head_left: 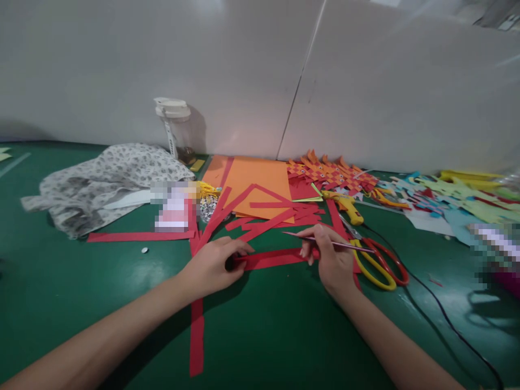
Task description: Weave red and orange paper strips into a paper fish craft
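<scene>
A red paper strip [276, 260] stretches between my two hands, low over the green table. My left hand [217, 264] pinches its left end between thumb and fingers. In my right hand [331, 257] is a thin pointed tool [304, 236], its tip toward the left, while the fingers of that hand also touch the strip's right part. Another red strip [196, 336] runs toward me below my left wrist. Scissors [376, 265] with yellow and red handles lie just right of my right hand.
Orange sheets [260, 184] and loose red strips lie beyond my hands. A yellow glue gun [351, 208] trails a black cable at right. Woven paper fish [333, 173], a patterned cloth [117, 173] and a clear bottle [179, 130] stand or lie near the wall.
</scene>
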A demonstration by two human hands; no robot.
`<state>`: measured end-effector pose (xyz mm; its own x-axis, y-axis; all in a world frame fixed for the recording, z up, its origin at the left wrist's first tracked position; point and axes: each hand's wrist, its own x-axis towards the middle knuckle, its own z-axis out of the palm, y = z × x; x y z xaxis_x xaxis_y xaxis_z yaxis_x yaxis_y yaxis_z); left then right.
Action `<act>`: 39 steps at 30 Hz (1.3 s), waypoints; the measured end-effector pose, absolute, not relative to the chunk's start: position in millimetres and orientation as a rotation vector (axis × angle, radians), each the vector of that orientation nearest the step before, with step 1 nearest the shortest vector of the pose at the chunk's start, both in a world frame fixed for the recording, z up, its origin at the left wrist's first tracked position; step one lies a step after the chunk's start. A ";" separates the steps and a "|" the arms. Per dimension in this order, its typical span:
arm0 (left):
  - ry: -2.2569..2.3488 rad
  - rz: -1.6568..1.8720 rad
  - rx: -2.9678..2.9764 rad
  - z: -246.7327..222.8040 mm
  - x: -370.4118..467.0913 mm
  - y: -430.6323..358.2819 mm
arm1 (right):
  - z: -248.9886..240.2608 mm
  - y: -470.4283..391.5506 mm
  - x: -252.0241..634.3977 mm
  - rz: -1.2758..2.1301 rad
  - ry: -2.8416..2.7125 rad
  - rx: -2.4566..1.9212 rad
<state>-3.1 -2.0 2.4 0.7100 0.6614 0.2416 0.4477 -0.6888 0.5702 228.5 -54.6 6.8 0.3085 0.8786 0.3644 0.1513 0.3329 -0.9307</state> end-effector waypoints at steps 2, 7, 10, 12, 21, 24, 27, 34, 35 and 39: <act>0.844 0.599 2.428 4.0 -2.9 -3.0 | 8.8 -53.3 227.9 0.731 -1.080 -1.148; 0.866 0.646 2.392 4.6 -0.5 -3.1 | 8.4 -52.6 227.4 0.894 -1.030 -1.179; 0.849 0.653 2.383 3.1 0.5 -2.4 | 9.4 -53.0 222.8 0.975 -1.092 -1.198; 0.830 0.640 2.380 2.0 0.8 -2.0 | 11.0 -53.0 218.2 1.038 -1.144 -1.213; 0.788 0.600 2.382 1.5 1.9 -1.1 | 7.8 -51.0 209.2 1.105 -1.243 -1.251; 0.784 0.598 2.381 2.9 2.3 -1.1 | 5.9 -50.1 208.9 1.110 -1.257 -1.243; 0.779 0.588 2.373 3.7 2.4 -0.9 | 5.1 -49.1 210.7 1.097 -1.255 -1.251; 0.778 0.597 2.347 2.5 2.0 -0.4 | 4.2 -44.3 229.5 0.970 -1.181 -1.267; 0.782 0.593 2.348 2.5 2.0 -0.4 | 4.0 -43.8 232.0 0.947 -1.171 -1.272; 0.790 0.580 2.341 2.7 1.9 -0.8 | 4.6 -44.5 233.2 0.904 -1.129 -1.229</act>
